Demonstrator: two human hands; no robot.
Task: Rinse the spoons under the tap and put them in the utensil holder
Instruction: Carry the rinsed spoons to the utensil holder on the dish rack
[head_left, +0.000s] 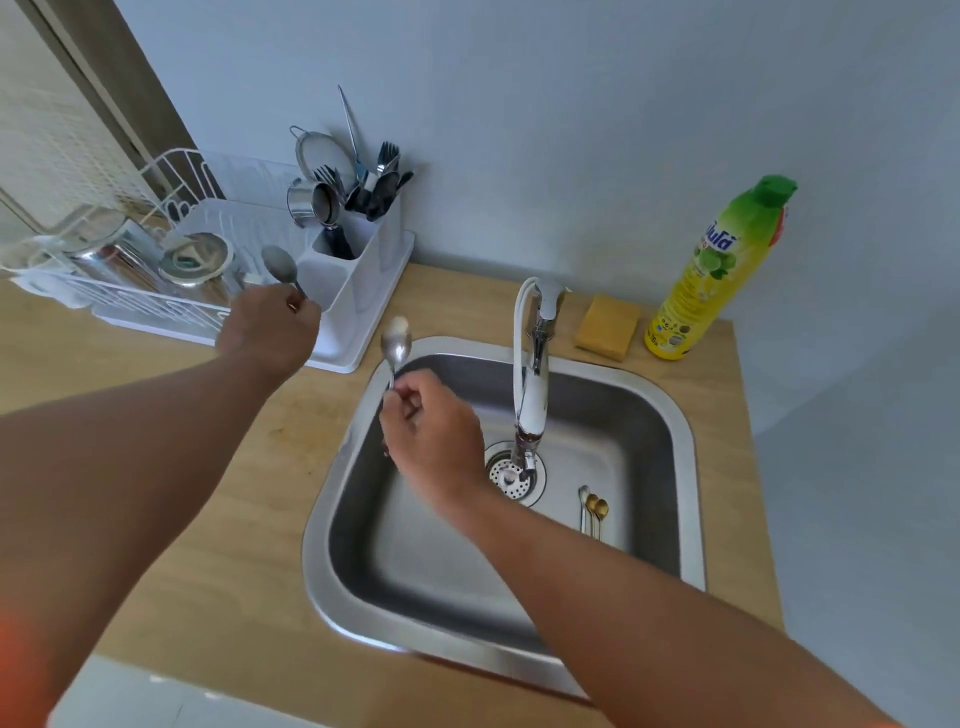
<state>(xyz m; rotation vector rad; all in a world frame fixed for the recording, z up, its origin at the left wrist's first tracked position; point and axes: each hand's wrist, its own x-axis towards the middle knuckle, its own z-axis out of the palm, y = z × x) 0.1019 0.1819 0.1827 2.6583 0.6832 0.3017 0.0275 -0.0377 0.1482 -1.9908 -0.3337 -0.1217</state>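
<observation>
Hands (270, 327) (431, 431) with spoons; small spoons (593, 512) beside drain (514, 475); sponge (607, 326) nearby

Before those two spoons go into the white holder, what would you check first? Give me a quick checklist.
1. Left hand grips a spoon by the handle, bowl up: ok.
2. Right hand grips the second spoon the same way, above the sink's left edge: ok.
3. Free slot in the utensil holder: ok, the near compartment looks open, while the back ones are crowded with cutlery.
4. Spoons actually rinsed: cannot tell, since no water is visibly running from the tap.
5. Spoons left to wash: not ok, small spoons lie on the sink floor by the drain.
</observation>
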